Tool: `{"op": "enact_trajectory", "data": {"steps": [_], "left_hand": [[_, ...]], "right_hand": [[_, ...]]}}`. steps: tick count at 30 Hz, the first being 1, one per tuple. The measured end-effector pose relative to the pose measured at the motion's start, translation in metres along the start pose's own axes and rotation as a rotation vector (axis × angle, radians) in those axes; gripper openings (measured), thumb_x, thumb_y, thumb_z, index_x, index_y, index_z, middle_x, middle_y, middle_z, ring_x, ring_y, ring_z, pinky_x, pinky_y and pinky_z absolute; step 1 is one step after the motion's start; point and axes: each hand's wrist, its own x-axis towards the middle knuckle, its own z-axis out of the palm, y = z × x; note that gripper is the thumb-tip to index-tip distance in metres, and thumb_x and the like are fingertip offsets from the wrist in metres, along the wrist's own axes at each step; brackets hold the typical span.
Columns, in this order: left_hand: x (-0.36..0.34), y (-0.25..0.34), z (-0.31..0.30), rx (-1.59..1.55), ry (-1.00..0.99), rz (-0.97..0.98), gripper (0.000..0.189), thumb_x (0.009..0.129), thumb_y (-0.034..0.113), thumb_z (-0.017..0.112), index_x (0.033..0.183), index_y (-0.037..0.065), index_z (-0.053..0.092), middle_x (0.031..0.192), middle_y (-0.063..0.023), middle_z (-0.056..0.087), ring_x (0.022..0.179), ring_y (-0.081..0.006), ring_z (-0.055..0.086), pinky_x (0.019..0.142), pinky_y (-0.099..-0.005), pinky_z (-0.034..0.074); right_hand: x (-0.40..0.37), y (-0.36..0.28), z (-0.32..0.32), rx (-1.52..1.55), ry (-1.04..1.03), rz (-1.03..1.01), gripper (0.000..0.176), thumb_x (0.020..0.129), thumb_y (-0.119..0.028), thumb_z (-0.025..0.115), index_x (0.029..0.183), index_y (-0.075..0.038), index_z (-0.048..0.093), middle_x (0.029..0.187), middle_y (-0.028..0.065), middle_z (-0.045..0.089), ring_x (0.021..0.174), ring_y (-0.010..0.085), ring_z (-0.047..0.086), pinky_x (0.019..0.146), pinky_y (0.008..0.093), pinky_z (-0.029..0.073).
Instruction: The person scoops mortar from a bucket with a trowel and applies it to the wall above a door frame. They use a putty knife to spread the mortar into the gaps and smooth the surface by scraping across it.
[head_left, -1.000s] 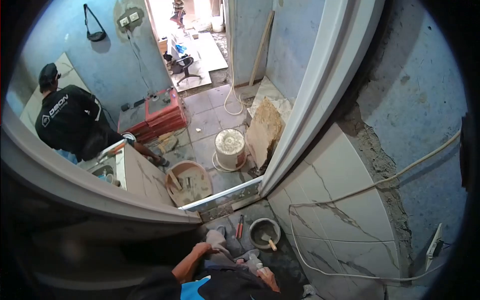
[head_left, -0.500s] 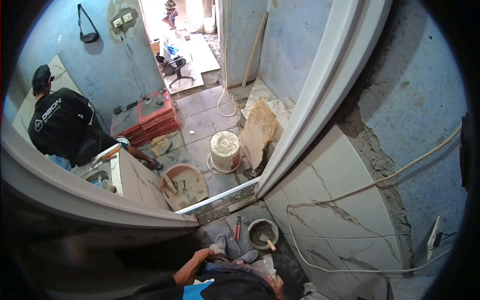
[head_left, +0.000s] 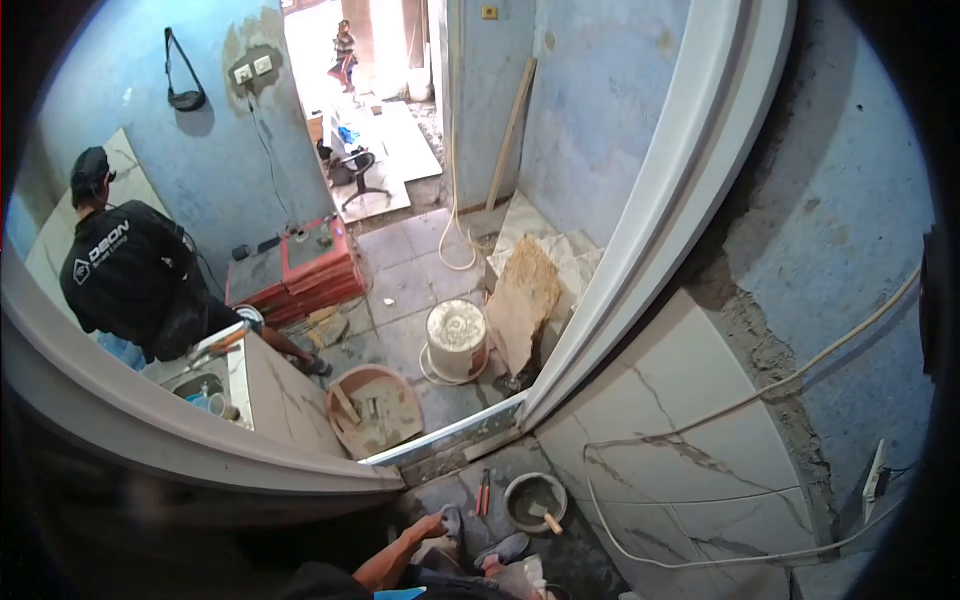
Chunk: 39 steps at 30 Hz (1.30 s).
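Note:
My left hand (head_left: 430, 525) reaches down beside the grey left shoe (head_left: 452, 520); its fingers are too small to read. My right hand (head_left: 550, 593) is mostly cut off at the bottom edge, by a pale flat-bladed scraper (head_left: 526, 574) that it grips. In front of my feet lies a pair of red-handled pliers (head_left: 482, 493). To its right stands a round dark bowl (head_left: 511, 512), with a wooden-handled trowel (head_left: 550, 522) leaning over its rim. The grey right shoe (head_left: 505, 549) is between my hands.
Beyond the white door frame (head_left: 640, 270) are a mortar tub (head_left: 400, 395), an upturned bucket (head_left: 456, 328) and a broken board (head_left: 525, 300). A person in black (head_left: 140, 260) works at the sink counter. A pale cable (head_left: 680, 565) hangs along the tiled wall (head_left: 690, 400).
The view has tilted up, so the scene sits lower. My left hand has moved from my knee toward the left shoe. My right hand and the scraper have shifted down, partly out of frame.

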Motion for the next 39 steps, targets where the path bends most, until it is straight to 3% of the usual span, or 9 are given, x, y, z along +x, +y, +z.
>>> {"op": "enact_trajectory", "data": {"steps": [4,7,9,14,16,22,25,30,39], "left_hand": [[0.031,-0.006,-0.009,0.145,-0.285,0.154,0.038,0.081,0.031,0.062,0.110,0.007,0.058,0.098,-0.0139,0.066,0.086,-0.0293,0.063,0.070,-0.0419,0.050],[-0.002,-0.001,0.052,0.412,-0.385,0.617,0.037,0.089,0.039,0.056,0.107,0.007,0.062,0.096,-0.0111,0.067,0.085,-0.0232,0.064,0.072,-0.0360,0.050],[-0.002,0.047,0.060,0.026,-0.531,0.040,0.051,0.092,0.051,0.048,0.117,0.007,0.058,0.104,-0.0090,0.065,0.090,-0.0201,0.063,0.076,-0.0339,0.049],[-0.067,0.260,0.013,-0.935,-0.319,-0.375,0.061,0.091,0.055,0.046,0.109,-0.003,0.058,0.100,-0.0110,0.063,0.087,-0.0188,0.059,0.073,-0.0351,0.047],[-0.062,0.260,0.020,-0.867,-0.233,-0.326,0.059,0.092,0.053,0.045,0.105,-0.003,0.059,0.095,-0.0104,0.062,0.084,-0.0191,0.057,0.071,-0.0349,0.046],[-0.055,0.177,0.081,-0.603,0.084,-0.341,0.048,0.094,0.044,0.045,0.107,0.000,0.057,0.089,-0.0116,0.061,0.082,-0.0207,0.057,0.072,-0.0350,0.046],[-0.081,0.213,0.048,-0.569,0.152,-0.291,0.049,0.093,0.044,0.043,0.106,-0.001,0.059,0.100,-0.0230,0.062,0.098,-0.0396,0.058,0.084,-0.0426,0.043],[-0.089,0.197,0.020,-0.855,0.111,-0.306,0.045,0.094,0.041,0.047,0.107,0.000,0.058,0.095,-0.0123,0.063,0.090,-0.0215,0.059,0.079,-0.0329,0.045],[-0.092,0.207,0.004,-1.170,-0.073,-0.238,0.041,0.097,0.040,0.045,0.116,0.006,0.055,0.088,-0.0013,0.057,0.075,-0.0136,0.053,0.069,-0.0287,0.044]], "right_hand": [[-0.065,0.066,-0.032,-0.185,-0.008,-0.285,0.035,0.086,-0.035,0.062,0.083,-0.001,0.057,0.067,0.0140,0.060,0.059,0.0264,0.060,0.052,0.0390,0.044],[-0.045,-0.004,-0.089,0.018,-0.264,0.591,0.032,0.091,-0.033,0.054,0.088,-0.002,0.056,0.068,0.0117,0.058,0.058,0.0249,0.058,0.050,0.0368,0.043],[-0.021,-0.020,-0.094,0.256,-0.260,0.611,0.034,0.091,-0.037,0.051,0.091,-0.003,0.054,0.064,0.0062,0.053,0.055,0.0178,0.055,0.051,0.0329,0.044],[0.010,-0.002,-0.046,0.122,-0.375,0.541,0.032,0.090,-0.024,0.056,0.108,0.000,0.045,0.076,0.0128,0.058,0.061,0.0252,0.058,0.055,0.0359,0.047],[0.015,-0.034,-0.041,0.188,-0.446,0.271,0.046,0.087,-0.030,0.057,0.119,-0.002,0.042,0.098,0.0289,0.060,0.096,0.0477,0.056,0.078,0.0504,0.045],[0.015,-0.071,-0.024,0.067,-0.584,0.364,0.061,0.078,-0.024,0.065,0.126,-0.002,0.036,0.111,0.0321,0.053,0.102,0.0482,0.053,0.083,0.0510,0.044],[0.017,-0.035,-0.005,0.291,-0.538,0.315,0.054,0.081,-0.023,0.064,0.123,0.001,0.040,0.108,0.0231,0.058,0.097,0.0368,0.059,0.082,0.0442,0.047],[0.046,-0.020,-0.018,0.612,-0.773,0.798,0.054,0.090,-0.031,0.060,0.126,0.004,0.042,0.112,0.0153,0.056,0.099,0.0245,0.057,0.084,0.0366,0.047],[0.061,-0.035,0.002,0.486,-0.917,0.674,0.061,0.084,-0.040,0.065,0.125,0.002,0.048,0.110,0.0130,0.057,0.100,0.0192,0.055,0.081,0.0337,0.046]]}}
